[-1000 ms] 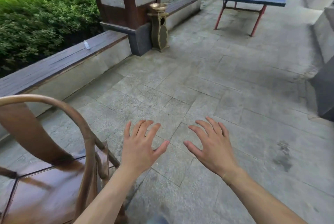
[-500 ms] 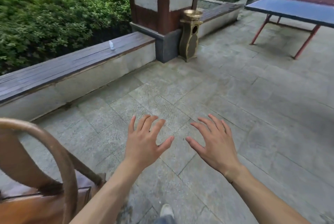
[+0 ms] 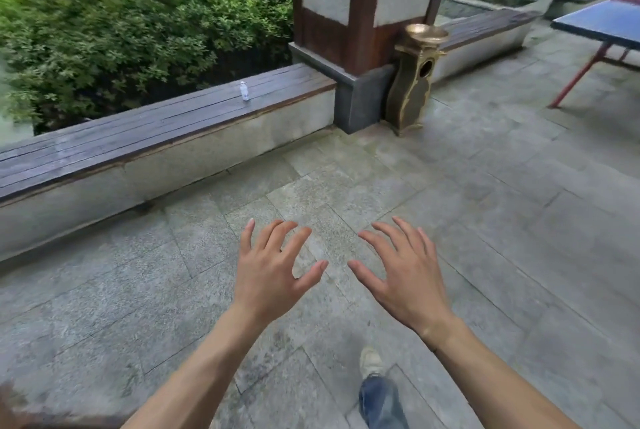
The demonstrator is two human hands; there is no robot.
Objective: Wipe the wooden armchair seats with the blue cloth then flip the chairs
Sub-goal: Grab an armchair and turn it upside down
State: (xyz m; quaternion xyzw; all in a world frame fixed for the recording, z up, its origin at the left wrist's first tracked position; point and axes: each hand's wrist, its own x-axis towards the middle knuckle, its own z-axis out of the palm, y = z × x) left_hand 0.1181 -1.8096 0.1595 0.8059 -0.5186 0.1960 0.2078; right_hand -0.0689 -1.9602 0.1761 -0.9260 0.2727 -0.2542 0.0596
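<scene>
My left hand [image 3: 270, 273] and my right hand [image 3: 407, 273] hover side by side over the stone floor, palms down, fingers spread, holding nothing. Only a blurred brown sliver of the wooden armchair [image 3: 10, 408] shows at the bottom left corner, well left of my left forearm. No blue cloth is in view.
A low wall with a wooden-plank top [image 3: 156, 124] runs along the left, with a small white bottle [image 3: 244, 90] on it. Behind it is a hedge [image 3: 138, 20]. A pillar [image 3: 360, 13] and a bronze bin [image 3: 417, 82] stand ahead. A blue table [image 3: 602, 23] is at far right. My shoe [image 3: 370, 363] is below.
The view has swung right and away from the armchair, which has slid almost out of the frame at bottom left. Both hands stay open in front of me, empty.
</scene>
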